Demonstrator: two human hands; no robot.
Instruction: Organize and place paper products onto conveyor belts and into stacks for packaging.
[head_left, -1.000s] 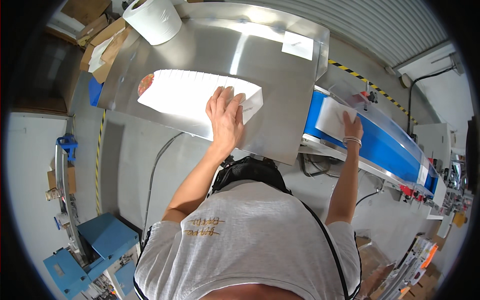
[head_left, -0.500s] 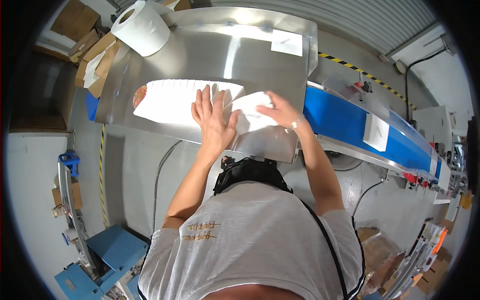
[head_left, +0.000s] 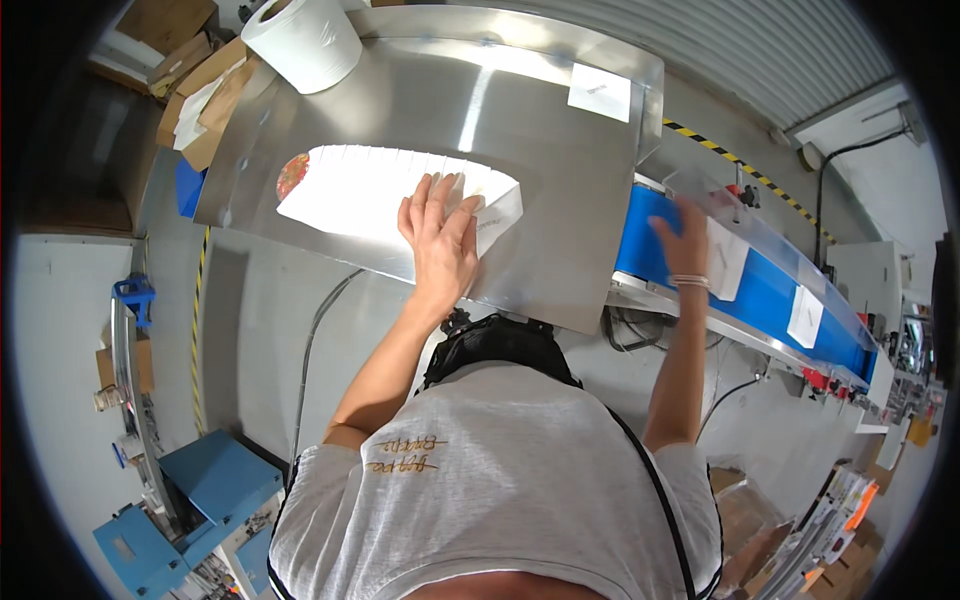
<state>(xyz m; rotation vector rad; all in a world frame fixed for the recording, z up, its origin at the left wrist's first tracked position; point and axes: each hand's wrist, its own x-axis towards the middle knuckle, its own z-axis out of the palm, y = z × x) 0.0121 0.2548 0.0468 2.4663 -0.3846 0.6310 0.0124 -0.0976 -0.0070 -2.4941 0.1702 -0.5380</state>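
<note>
A long row of overlapping white flat packets (head_left: 350, 195) lies fanned across the metal table, with a round-edged red patterned piece (head_left: 293, 177) at its left end. My left hand (head_left: 440, 240) rests on the right part of this row, fingers spread over the white surfaces. At the row's right end one packet (head_left: 500, 215) leans at an angle. Over the near end of the blue conveyor belt (head_left: 640, 240) is my right hand (head_left: 685, 240), slightly blurred, its thumb apart from the fingers and nothing seen in it. Just beside it a white packet (head_left: 727, 260) lies on the belt.
Further along the belt lies another white packet (head_left: 805, 316), beside a clear guard rail. A white roll (head_left: 305, 50) stands at the table's far left, near open cardboard boxes (head_left: 205, 115). One white sheet (head_left: 600, 92) lies at the table's far right corner.
My right hand has moved right from the row's end to the belt, and the white packet it held is now on the belt. The earlier packet is further along. My left hand stays on the row.
</note>
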